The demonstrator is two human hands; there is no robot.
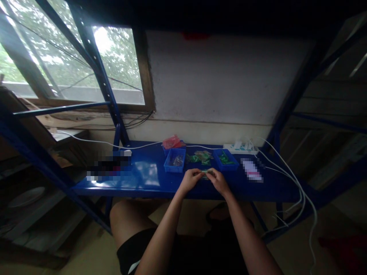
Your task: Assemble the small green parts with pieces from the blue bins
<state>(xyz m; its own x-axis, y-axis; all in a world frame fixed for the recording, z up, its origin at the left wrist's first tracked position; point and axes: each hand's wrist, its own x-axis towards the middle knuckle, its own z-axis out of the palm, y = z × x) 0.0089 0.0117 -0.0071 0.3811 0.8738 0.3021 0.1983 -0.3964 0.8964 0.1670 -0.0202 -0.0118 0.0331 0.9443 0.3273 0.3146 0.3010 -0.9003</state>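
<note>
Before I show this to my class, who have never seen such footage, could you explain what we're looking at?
There is no machine here, just a person. The one picture comes from a camera on that person's head, looking forward and down.

The left hand and right hand meet over a blue table, holding a small greenish piece between their fingertips, too blurred to identify.

Beyond them lies a loose pile, partly green. To its left stands a blue bin of small pieces, with a red bag behind; to its right, another blue bin holds green pieces. Behind that sits a white power strip.
</note>
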